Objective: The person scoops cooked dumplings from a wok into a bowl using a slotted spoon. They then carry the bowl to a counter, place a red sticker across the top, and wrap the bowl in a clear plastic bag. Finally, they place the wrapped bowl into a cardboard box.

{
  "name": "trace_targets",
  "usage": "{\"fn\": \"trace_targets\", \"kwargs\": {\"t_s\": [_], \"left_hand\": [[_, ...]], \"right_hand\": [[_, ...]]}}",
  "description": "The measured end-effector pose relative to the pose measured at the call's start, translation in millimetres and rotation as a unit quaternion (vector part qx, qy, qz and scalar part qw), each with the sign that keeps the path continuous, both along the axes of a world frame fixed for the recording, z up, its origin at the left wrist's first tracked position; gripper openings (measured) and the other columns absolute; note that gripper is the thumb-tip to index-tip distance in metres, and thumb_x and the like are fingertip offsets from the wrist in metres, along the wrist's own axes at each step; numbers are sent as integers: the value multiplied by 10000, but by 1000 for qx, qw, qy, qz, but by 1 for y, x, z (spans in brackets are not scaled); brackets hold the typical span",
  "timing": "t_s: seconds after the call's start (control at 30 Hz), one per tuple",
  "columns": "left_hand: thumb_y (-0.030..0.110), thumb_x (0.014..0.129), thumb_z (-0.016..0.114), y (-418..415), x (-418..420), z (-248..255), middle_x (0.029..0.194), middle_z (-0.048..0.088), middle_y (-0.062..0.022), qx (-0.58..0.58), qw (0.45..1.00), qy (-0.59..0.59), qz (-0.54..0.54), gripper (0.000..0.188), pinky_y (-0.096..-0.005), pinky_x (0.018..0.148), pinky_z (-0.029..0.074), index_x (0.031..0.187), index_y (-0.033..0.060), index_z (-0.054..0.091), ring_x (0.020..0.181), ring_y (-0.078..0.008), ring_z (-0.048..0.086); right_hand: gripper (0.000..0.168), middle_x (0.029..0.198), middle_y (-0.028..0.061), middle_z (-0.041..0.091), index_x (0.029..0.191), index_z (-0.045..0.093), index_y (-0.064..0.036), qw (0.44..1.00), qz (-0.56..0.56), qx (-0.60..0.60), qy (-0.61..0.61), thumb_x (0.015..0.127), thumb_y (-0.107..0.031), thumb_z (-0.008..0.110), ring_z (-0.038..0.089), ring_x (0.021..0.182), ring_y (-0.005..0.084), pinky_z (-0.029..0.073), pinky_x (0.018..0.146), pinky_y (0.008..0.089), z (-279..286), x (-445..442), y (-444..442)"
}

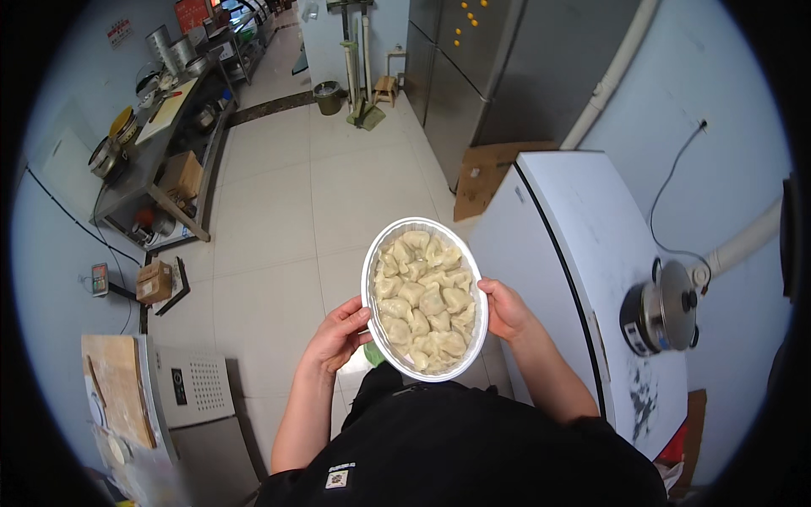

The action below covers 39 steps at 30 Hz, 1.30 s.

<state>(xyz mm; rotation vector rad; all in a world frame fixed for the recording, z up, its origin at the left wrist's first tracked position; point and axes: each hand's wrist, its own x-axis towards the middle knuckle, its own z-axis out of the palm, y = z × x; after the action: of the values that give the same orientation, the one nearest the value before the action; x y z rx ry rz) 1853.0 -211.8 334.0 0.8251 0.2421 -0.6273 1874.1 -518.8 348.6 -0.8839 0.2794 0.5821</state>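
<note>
An oval white container (pixel 483 323) is held up in front of my body, over the tiled floor. Plump, pale dumplings (pixel 433 300) fill it almost to the rim. My left hand (pixel 337 333) grips its left edge, thumb at the rim and fingers beneath. On the opposite side, my right hand (pixel 505 309) has the right edge, with the thumb on the rim and the other fingers mostly hidden behind it.
A white chest freezer (pixel 583 241) stands close on my right, bearing a lidded electric pot (pixel 662 310). To the left are a floured wooden board (pixel 120 380) and a steel worktable (pixel 142 171) carrying cookware. Ahead are a steel refrigerator (pixel 456 82) and a bin (pixel 328 100).
</note>
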Motion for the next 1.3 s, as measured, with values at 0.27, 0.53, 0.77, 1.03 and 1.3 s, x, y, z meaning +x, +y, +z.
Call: {"fn": "trace_targets", "kwargs": {"t_s": [0.27,0.53,0.77,1.03,1.3], "left_hand": [[229,911,570,166,223,-16,1119,615,-85,-1,1000,-24,15,388,-291,839,515,1219,-3,520,975,-154,608],[233,897,594,371,435,-41,1111,609,-78,38,994,-6,101,406,-296,837,514,1208,-17,518,957,-150,603],[277,903,591,544,598,-51,1039,634,-59,57,972,-2,228,380,-255,776,509,1163,3,550,909,-130,600],[244,878,618,644,862,-112,1044,633,-85,20,969,-31,245,393,-286,838,500,1145,-36,548,919,-151,611],[220,890,601,700,1157,-157,1068,626,-89,9,988,-29,153,460,-279,845,493,1233,-58,476,927,-141,608]], "right_hand": [[384,1192,120,578,1202,512,14,998,35,-52,27,908,-220,433,552,1091,200,422,956,362,-18,231,166],[363,1090,62,612,1164,554,-28,987,150,-52,-26,911,-275,471,580,974,153,442,885,328,-65,485,372],[369,1068,54,622,1165,563,-20,972,220,-77,-36,899,-264,487,587,935,140,454,855,311,-72,718,574],[363,1062,44,610,1187,512,-28,968,233,-90,-21,891,-236,479,583,939,137,448,841,287,-106,993,687],[324,1121,49,602,1178,512,-42,994,90,-57,33,886,-177,485,583,997,158,441,887,299,-146,1231,719]]}}
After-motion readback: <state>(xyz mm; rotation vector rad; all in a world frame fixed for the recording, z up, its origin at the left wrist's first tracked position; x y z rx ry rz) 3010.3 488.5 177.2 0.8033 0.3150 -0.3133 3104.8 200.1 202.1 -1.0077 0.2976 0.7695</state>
